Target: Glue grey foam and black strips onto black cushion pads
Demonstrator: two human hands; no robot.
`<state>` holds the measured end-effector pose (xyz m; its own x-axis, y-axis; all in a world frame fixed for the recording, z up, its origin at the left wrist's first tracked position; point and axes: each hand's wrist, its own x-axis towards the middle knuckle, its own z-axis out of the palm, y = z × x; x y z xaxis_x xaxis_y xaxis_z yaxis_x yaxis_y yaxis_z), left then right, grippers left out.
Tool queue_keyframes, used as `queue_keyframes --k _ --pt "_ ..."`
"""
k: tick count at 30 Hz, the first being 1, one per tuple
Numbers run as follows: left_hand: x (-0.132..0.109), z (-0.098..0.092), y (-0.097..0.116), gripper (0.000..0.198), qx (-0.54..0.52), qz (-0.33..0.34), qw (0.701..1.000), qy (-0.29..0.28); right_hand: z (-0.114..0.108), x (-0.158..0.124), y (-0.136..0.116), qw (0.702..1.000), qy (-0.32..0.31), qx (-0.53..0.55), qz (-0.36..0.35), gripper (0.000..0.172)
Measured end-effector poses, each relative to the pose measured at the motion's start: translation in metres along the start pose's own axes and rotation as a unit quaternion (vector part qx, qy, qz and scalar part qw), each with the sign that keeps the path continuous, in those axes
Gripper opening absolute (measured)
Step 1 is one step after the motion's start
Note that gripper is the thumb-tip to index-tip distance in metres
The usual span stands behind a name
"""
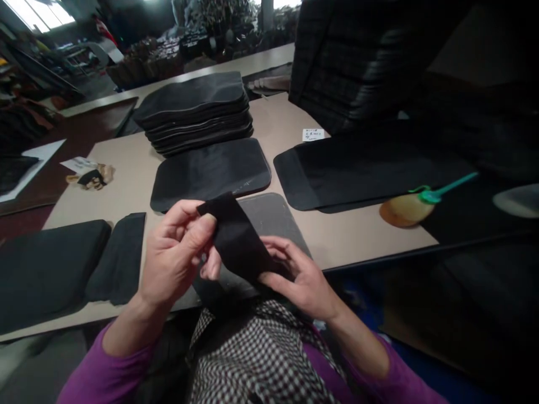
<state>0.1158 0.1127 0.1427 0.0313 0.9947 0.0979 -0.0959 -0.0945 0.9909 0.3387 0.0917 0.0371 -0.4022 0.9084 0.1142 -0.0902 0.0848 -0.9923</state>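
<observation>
A black fabric strip [238, 235] is stretched between both my hands just above the table's near edge. My left hand [179, 252] pinches its upper end between thumb and fingers. My right hand [297, 275] grips its lower end with curled fingers. Below the strip lies a dark grey flat panel [273, 216] on the beige table [126, 179]. Beyond it lies a black panel [210, 171], and further back a stack of black panels [196, 109].
Black pieces [46, 269] lie at the left edge, a wide black sheet [362, 168] at the right. A yellow glue bottle with a green nozzle [415, 205] lies near the right edge. A small label [313, 134] and a scrap bundle [90, 177] sit on the table. A person in dark clothing [357, 56] stands behind.
</observation>
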Motion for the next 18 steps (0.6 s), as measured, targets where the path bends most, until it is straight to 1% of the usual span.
queue_keyframes --k 1,2,3,6,8,10,12,15,17,18 --pt "0.009 -0.006 -0.010 0.022 -0.004 -0.011 1.000 0.014 0.000 -0.003 0.003 0.999 0.004 0.015 0.031 0.044" --pt "0.019 -0.012 -0.021 0.023 0.001 -0.028 0.999 0.023 0.001 -0.007 0.007 0.998 0.012 0.034 0.060 0.034" --pt "0.029 -0.019 -0.034 0.024 0.016 -0.051 0.998 0.026 0.001 -0.011 0.010 0.994 0.021 0.056 0.090 0.030" --pt "0.058 -0.038 -0.079 0.032 0.110 -0.123 0.986 0.005 0.004 -0.022 0.023 0.982 0.053 0.097 0.156 0.033" --pt "0.074 -0.046 -0.106 0.036 0.183 -0.136 0.974 -0.014 0.005 -0.026 0.032 0.980 0.065 0.072 0.172 0.039" --pt "0.088 -0.048 -0.127 0.034 0.261 -0.108 0.959 -0.029 0.004 -0.027 0.040 0.982 0.074 0.023 0.173 0.044" --pt "0.099 -0.045 -0.141 0.029 0.356 -0.057 0.932 -0.040 0.003 -0.026 0.046 0.981 0.079 -0.017 0.175 0.045" --pt "0.111 -0.036 -0.151 0.024 0.494 0.014 0.868 -0.049 0.000 -0.023 0.052 0.979 0.092 -0.067 0.170 0.043" --pt "0.117 -0.030 -0.154 0.023 0.559 0.033 0.827 -0.052 -0.001 -0.021 0.053 0.977 0.096 -0.100 0.159 0.040" --pt "0.119 -0.027 -0.155 0.023 0.581 0.035 0.811 -0.054 -0.001 -0.021 0.054 0.977 0.095 -0.114 0.153 0.039"
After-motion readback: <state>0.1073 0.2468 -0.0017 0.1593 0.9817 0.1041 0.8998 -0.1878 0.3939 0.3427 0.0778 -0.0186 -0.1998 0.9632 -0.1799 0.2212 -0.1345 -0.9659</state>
